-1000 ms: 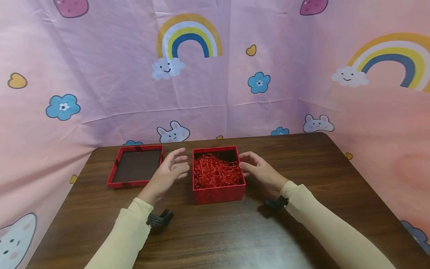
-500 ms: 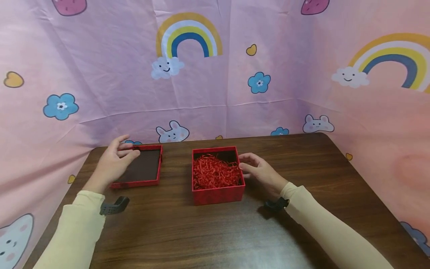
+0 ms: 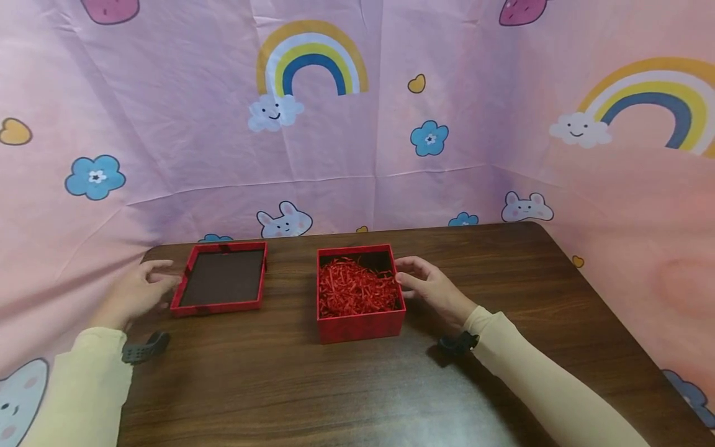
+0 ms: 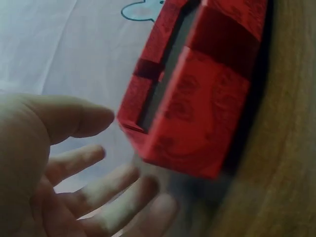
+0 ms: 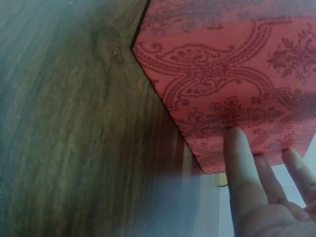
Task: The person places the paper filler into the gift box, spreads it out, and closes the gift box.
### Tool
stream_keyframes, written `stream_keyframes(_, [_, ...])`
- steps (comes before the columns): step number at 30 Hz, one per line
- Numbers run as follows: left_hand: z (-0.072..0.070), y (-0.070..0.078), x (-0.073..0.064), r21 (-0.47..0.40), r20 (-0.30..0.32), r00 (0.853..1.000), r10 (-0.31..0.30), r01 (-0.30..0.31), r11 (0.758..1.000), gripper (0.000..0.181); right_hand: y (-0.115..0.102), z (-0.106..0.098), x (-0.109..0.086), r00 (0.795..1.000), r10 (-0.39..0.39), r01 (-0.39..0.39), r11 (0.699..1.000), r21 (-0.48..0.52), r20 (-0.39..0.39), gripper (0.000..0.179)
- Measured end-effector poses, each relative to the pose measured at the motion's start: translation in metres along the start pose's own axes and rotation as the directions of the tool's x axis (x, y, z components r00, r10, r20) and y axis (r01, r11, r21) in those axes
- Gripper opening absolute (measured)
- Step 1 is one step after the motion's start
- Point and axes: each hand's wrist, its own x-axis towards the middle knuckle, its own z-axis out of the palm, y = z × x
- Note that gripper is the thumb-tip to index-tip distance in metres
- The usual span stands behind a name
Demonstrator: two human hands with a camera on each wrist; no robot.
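Note:
A red box [image 3: 360,327] with a dark floral pattern stands on the table, filled with red shredded paper [image 3: 354,288]. My right hand [image 3: 432,287] is at the box's right side; in the right wrist view its fingertips [image 5: 236,140] lie against or very near the patterned wall. To the left lies the red box lid [image 3: 219,307], inside facing up and lined in dark brown. My left hand [image 3: 134,293] is beside the lid's left edge with fingers spread and nothing held. Whether its thumb touches the lid's corner, I cannot tell.
A brown wooden table [image 3: 357,391] carries both box and lid, with a gap between them. A pink and lilac cloth [image 3: 335,149] printed with rainbows, flowers and rabbits hangs behind the table and along its sides.
My left hand has moved leftward from beside the box, passing over the lid, to the lid's left side. My right hand has stayed at the box.

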Motion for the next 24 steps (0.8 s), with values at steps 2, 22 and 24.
stream_keyframes(2, [0.003, -0.003, 0.0, -0.079, 0.065, 0.998, -0.016, 0.021, 0.997, 0.072, 0.0, 0.0, 0.0, 1.0, -0.005, 0.005, 1.0, 0.001, 0.005, 0.054])
stream_keyframes(22, [0.012, -0.005, 0.002, -0.172, 0.1, 0.992, -0.073, 0.09, 0.981, 0.064, 0.004, -0.003, -0.001, 1.0, -0.01, 0.01, 1.0, -0.026, 0.018, 0.058])
stream_keyframes(24, [0.013, 0.001, 0.001, -0.189, 0.066, 0.996, -0.059, 0.07, 0.979, 0.061, 0.004, -0.002, -0.001, 1.0, -0.011, 0.012, 1.0, -0.027, 0.018, 0.058])
